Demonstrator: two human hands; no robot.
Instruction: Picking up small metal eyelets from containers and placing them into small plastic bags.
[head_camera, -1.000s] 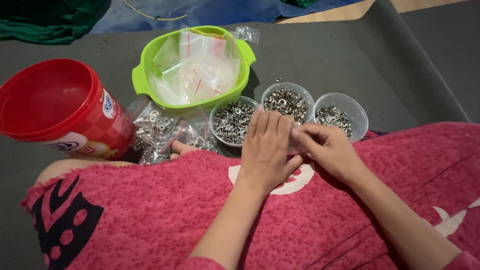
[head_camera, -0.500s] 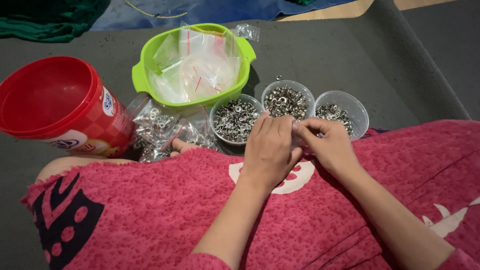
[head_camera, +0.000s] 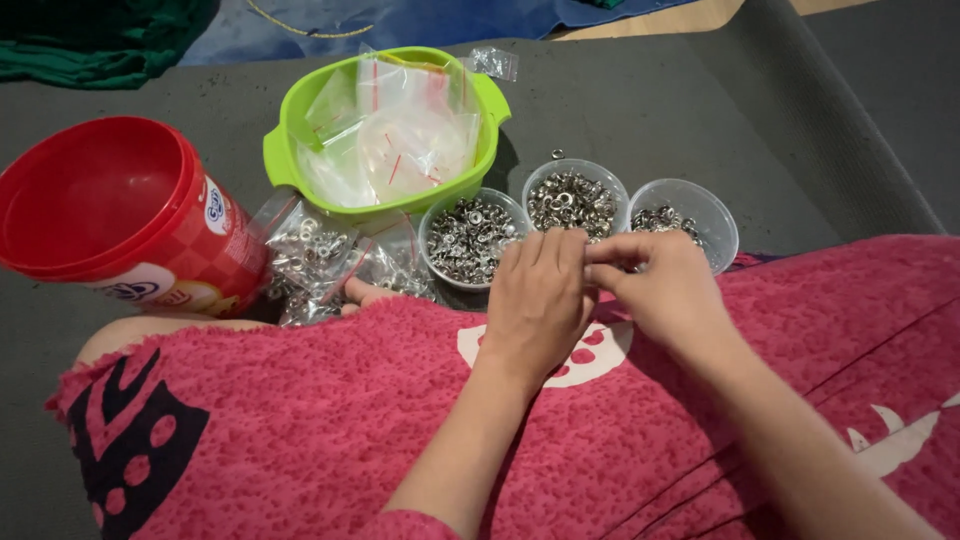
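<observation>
Head view — left hand (head_camera: 538, 300) and right hand (head_camera: 660, 290) meet, perhaps pinching something.

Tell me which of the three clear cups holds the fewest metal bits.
The rightmost cup, beside the right hand: only a thin scatter at its bottom. The middle cup and left cup are far fuller.

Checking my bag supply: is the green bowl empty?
No, the green bowl holds a heap of clear plastic bags with red strips.

Grey floor mat (head_camera: 700, 110), blue sheet (head_camera: 450, 15) beyond.
</observation>
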